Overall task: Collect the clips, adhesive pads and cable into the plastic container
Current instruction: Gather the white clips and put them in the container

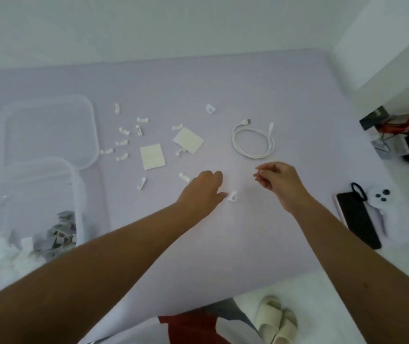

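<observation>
Both bare forearms reach in from the bottom edge over the pale lilac surface (pixel 223 83), which fills most of the view. At the left edge stands the clear plastic container (pixel 74 194), with a heap of white and grey pieces in its bottom; its lid (pixel 49 130) lies flat just behind it. On the right side of the surface a black phone (pixel 357 219) lies beside a white controller (pixel 382 202), with a black hair tie (pixel 358 191) touching the phone's far end. Near the bottom edge a pair of pale slippers (pixel 276 321) sits on the floor. The left hand (pixel 202 189) is palm down with its fingers curled under, its thumb touching a white clip (pixel 233 196); whether it actually grips the clip I cannot tell, as the view is soft here. The right hand (pixel 277 177) hovers just to the right, fingers loosely pinched together; it may hold something tiny, but that is not clear. Beyond the right hand lies the coiled white cable (pixel 253 142). Left of it two square adhesive pads (pixel 153 156) rest flat, apart from each other. Around them small white clips (pixel 124 131) are scattered, most between the pads and the lid, with one lone clip (pixel 210 109) further back.
</observation>
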The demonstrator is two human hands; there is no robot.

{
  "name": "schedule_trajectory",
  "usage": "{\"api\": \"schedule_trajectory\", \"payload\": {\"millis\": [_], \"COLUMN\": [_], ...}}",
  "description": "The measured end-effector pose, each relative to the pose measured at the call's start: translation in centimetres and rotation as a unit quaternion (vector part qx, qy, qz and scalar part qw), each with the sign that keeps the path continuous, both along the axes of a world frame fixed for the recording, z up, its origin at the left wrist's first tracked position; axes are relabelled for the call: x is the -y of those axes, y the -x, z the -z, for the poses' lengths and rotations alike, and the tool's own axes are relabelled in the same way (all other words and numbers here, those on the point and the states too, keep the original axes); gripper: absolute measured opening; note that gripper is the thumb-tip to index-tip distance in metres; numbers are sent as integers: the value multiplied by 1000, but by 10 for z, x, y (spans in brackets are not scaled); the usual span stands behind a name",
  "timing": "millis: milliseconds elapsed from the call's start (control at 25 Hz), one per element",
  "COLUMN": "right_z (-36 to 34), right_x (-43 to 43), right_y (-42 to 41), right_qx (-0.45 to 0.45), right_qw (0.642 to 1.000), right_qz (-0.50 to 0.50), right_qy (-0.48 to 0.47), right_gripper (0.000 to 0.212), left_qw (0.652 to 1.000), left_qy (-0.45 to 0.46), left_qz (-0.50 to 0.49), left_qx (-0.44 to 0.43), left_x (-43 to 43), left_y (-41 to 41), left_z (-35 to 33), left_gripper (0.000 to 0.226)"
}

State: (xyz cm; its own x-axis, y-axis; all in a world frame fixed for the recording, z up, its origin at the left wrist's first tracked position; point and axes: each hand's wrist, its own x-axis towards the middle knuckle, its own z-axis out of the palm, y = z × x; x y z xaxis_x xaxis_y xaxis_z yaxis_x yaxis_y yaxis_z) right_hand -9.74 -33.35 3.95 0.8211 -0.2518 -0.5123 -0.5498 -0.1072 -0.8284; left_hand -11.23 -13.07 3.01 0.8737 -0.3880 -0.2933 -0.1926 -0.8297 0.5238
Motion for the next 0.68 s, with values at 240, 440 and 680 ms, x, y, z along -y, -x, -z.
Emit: {"api": "schedule_trajectory", "payload": {"millis": [240, 440, 680], "right_z": [16, 20, 25], "right_x": [23, 14, -29], "right_y": [-12, -29, -51], "right_qx": [-10, -12, 15], "right_qw": [1000, 999, 989], "right_qz": [17, -18, -147], "right_qy": [-22, -34, 9], "right_gripper": [13, 11, 9], "left_qw": [994, 998, 780], "left_qy": [-95, -53, 438], "left_qz": [45, 16, -337], "left_qx": [21, -4, -294], "left_x": [60, 56, -2], "left_y": [-9, -11, -13], "left_z": [31, 32, 6], "left_gripper": [47, 30, 21]}}
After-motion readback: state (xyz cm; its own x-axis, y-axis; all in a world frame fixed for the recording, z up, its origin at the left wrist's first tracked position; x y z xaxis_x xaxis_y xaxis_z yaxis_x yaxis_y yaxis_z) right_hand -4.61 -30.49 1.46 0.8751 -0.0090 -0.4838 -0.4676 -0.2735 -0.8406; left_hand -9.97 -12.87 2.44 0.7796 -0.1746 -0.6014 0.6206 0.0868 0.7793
